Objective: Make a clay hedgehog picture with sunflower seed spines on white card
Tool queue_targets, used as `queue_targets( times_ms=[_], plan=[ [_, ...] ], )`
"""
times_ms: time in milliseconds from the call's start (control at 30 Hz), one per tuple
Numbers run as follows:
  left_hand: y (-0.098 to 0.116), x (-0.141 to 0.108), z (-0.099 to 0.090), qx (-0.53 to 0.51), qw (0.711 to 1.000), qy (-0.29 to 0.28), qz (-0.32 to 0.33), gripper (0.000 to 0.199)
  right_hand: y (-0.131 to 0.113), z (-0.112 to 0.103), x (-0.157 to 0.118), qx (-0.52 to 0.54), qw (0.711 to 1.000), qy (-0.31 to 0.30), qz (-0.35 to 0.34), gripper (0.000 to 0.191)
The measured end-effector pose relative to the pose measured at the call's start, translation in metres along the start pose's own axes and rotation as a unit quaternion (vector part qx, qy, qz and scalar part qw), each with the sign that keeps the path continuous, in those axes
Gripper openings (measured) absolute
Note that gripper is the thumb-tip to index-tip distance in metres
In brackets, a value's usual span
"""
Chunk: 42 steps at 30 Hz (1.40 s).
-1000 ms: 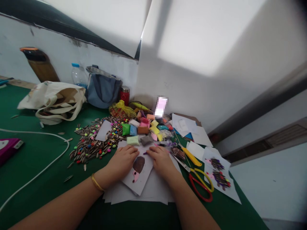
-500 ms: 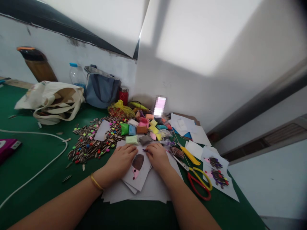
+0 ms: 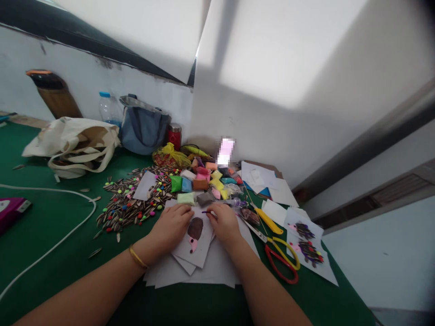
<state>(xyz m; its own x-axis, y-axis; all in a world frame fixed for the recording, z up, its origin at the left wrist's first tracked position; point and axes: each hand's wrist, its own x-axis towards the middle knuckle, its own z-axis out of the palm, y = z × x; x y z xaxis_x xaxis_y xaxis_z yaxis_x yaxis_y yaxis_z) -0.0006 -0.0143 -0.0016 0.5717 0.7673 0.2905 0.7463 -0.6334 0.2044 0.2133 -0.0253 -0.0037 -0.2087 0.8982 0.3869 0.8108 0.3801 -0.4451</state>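
A white sheet (image 3: 197,257) bears a hedgehog-like clay figure (image 3: 195,229) with a brown body and a pink face. My left hand (image 3: 172,226) lies flat along the sheet's left side, fingers stretched toward its top edge. Over the upper right of the sheet, my right hand (image 3: 222,224) pinches a thin purple strip (image 3: 205,212), which looks like clay. The strip's tip points left, just above the brown body. More white paper (image 3: 224,271) is stacked beneath the sheet.
Bagged coloured clay (image 3: 200,184) lies beyond my hands, with sunflower seeds and small coloured balls (image 3: 136,206) to the left. Scissors (image 3: 282,262) and a yellow utility knife (image 3: 269,222) lie on the right, beside finished hedgehog pictures (image 3: 311,253). A white cable (image 3: 68,231) crosses the left side.
The purple strip in my right fingers now lies more level, and the right hand has shifted slightly. My left hand stays on the sheet with little movement.
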Motion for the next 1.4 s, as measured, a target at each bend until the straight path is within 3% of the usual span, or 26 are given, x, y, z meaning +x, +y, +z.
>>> queue_targets(
  times_ms=[133, 267, 367, 600, 1100, 1200, 1267, 1400],
  plan=[
    [0.002, 0.002, -0.009, -0.025, 0.998, 0.047, -0.043, 0.031, -0.011, -0.002, -0.009, 0.062, 0.998, 0.013, -0.001, 0.012],
    [0.007, 0.002, -0.013, -0.154, 0.985, 0.075, -0.003, 0.028, -0.022, -0.004, -0.013, 0.122, 0.992, 0.031, -0.007, 0.015],
    [0.012, 0.001, -0.012, -0.214, 0.974, 0.073, 0.014, 0.021, -0.027, -0.006, -0.013, 0.153, 0.988, 0.012, 0.014, 0.015],
    [0.014, -0.001, -0.013, -0.219, 0.971, 0.096, 0.012, 0.009, -0.029, -0.006, -0.012, 0.225, 0.973, -0.02, 0.056, 0.019],
    [0.017, -0.001, -0.013, -0.222, 0.971, 0.085, 0.0, 0.008, -0.029, -0.005, -0.014, 0.175, 0.984, -0.022, 0.036, 0.015],
    [0.014, 0.001, -0.01, -0.219, 0.972, 0.085, -0.024, 0.009, -0.014, -0.016, -0.011, 0.096, 0.995, -0.022, 0.013, 0.018],
    [0.011, 0.001, -0.008, -0.215, 0.972, 0.084, -0.04, 0.01, 0.003, -0.026, -0.009, -0.043, 0.998, -0.012, 0.036, 0.02],
    [0.002, 0.003, -0.003, -0.209, 0.972, 0.087, -0.068, 0.014, 0.031, -0.038, -0.006, -0.262, 0.957, -0.056, 0.115, 0.017]
  ],
)
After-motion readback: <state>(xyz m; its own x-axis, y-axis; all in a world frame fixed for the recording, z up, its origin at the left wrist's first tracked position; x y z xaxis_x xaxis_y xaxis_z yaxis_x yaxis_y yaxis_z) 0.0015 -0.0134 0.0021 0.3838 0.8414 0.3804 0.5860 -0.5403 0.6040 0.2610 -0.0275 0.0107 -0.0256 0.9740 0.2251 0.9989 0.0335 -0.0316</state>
